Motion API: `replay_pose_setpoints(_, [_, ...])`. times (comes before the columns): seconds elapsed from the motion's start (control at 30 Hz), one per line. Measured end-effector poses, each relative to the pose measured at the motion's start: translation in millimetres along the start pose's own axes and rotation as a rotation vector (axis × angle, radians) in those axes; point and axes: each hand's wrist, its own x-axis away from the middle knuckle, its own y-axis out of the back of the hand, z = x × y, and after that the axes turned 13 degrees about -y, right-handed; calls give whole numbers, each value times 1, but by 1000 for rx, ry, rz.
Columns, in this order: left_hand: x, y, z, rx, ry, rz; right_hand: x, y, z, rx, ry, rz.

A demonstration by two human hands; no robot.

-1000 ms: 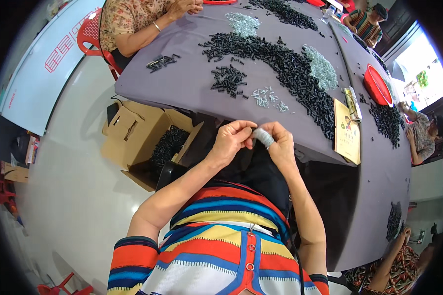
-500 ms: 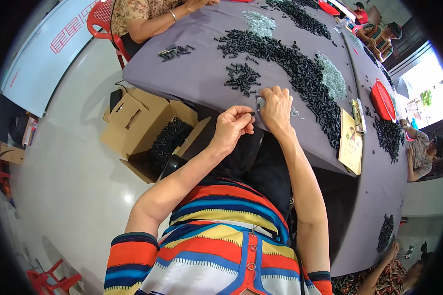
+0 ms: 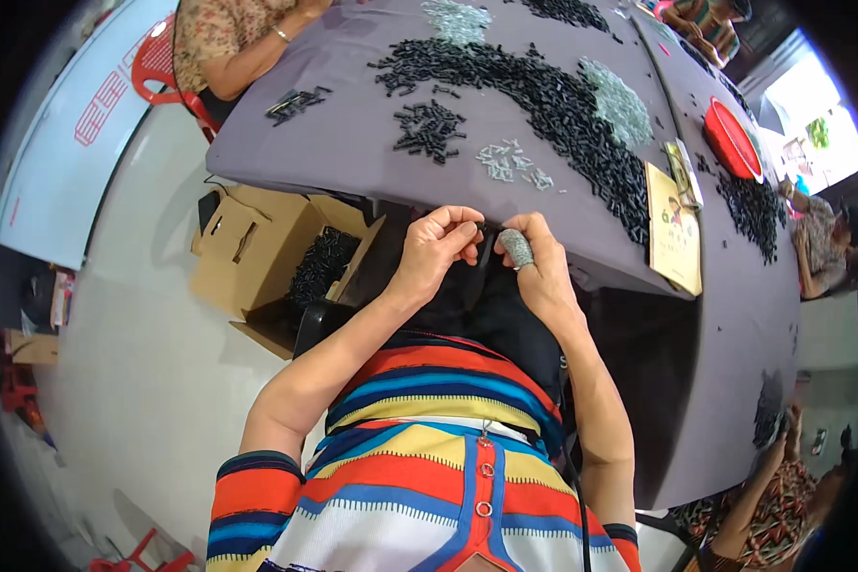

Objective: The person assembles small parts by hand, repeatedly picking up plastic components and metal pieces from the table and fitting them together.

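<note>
Between the thumb and fingertips of my left hand [image 3: 436, 253] is a small black plastic piece [image 3: 480, 230], partly hidden. My right hand [image 3: 546, 276] is closed in a pinch close beside it, just off the table's near edge. A grey wrap [image 3: 517, 248] covers one of its fingers; anything in that pinch is too small to make out. On the table ahead lie a few small clear pieces [image 3: 503, 160] and a small heap of black pieces [image 3: 427, 131]. Beyond them runs a long heap of black tube-like pieces [image 3: 553, 110], with clear pieces [image 3: 616, 103] heaped against it.
At my left, an open cardboard box [image 3: 227, 246] holds more black pieces [image 3: 324, 264]. A yellow booklet [image 3: 673, 231] and a clipboard [image 3: 684, 174] lie at the right, near a red basket [image 3: 731, 140]. Other people sit around the grey-covered table [image 3: 334, 157].
My right hand has drawn back from the clear pieces on the table to beside my left hand, uncovering them. The left hand keeps its pinch. The whole view has shifted slightly.
</note>
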Motion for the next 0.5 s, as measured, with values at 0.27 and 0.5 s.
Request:
replay_pose_setpoints(0.27, [5,-8,2,-39,-61,55,4,2,0,107,107,35])
replay_pose_setpoints(0.5, [7,-10,0,-11,-57,49,5,-1,-4,106,105,46])
